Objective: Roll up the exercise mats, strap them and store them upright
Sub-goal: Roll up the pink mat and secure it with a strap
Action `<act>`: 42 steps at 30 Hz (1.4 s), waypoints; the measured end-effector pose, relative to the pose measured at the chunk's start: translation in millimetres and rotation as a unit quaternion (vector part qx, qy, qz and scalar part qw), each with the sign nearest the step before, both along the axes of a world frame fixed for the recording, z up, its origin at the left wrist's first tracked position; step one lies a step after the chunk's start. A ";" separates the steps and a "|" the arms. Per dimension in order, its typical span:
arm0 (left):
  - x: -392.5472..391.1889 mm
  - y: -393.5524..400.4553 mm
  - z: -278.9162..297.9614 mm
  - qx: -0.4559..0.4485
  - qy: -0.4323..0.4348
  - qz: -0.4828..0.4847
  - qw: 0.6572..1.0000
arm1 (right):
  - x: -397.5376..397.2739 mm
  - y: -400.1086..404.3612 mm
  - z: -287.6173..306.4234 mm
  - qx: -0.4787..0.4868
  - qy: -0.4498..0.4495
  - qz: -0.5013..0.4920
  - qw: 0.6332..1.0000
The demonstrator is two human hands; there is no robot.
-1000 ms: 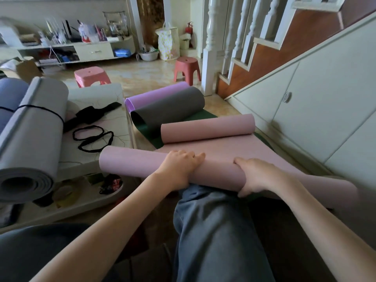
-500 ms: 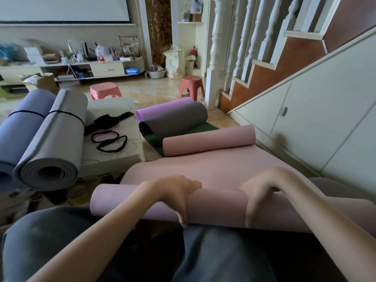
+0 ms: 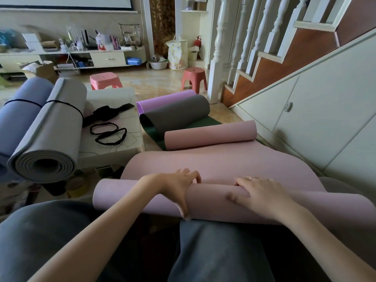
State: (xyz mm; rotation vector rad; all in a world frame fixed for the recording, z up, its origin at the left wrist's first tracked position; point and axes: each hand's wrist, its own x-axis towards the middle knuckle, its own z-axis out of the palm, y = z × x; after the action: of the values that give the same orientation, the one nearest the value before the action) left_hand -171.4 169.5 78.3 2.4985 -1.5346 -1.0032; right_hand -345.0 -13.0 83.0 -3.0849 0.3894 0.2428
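place: home living room | cues: staircase (image 3: 270, 47), media shelf (image 3: 81, 55), plastic stools (image 3: 193, 78)

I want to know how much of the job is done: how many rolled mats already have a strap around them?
2. The grey rolled foam mat lies on the low white table, left; the blue-purple rolled mat lies just beyond it. Each has a black band. Others may be out of frame.
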 end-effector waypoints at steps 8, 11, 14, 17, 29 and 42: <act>-12.4 -9.8 1.9 0.012 -0.155 -0.050 0.987 | 31.8 -23.3 1.4 0.029 -0.040 -0.076 0.996; -14.0 -13.6 -4.6 -0.003 -0.174 -0.042 0.984 | 49.9 -21.9 -4.9 0.039 -0.056 -0.093 0.993; -5.9 -17.0 -8.6 -0.024 -0.099 0.003 0.995 | 57.2 -22.7 -11.7 0.057 -0.094 -0.111 0.988; 5.2 -24.4 -6.6 -0.019 -0.063 0.010 0.998 | 59.8 -29.0 -6.3 -0.017 -0.222 -0.077 0.972; 37.0 -27.4 -18.9 -0.058 0.056 0.091 0.993 | 38.2 -19.1 -39.4 -0.146 -0.293 -0.012 0.945; 37.9 -39.5 -15.7 -0.114 -0.113 0.033 0.987 | 93.4 -53.0 -10.8 0.014 -0.086 -0.047 0.995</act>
State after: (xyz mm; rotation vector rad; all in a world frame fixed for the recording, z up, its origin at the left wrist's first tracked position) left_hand -133.4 130.0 62.7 2.5463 -1.5108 -0.5158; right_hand -251.6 -66.1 72.2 -3.0187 0.5169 -0.0197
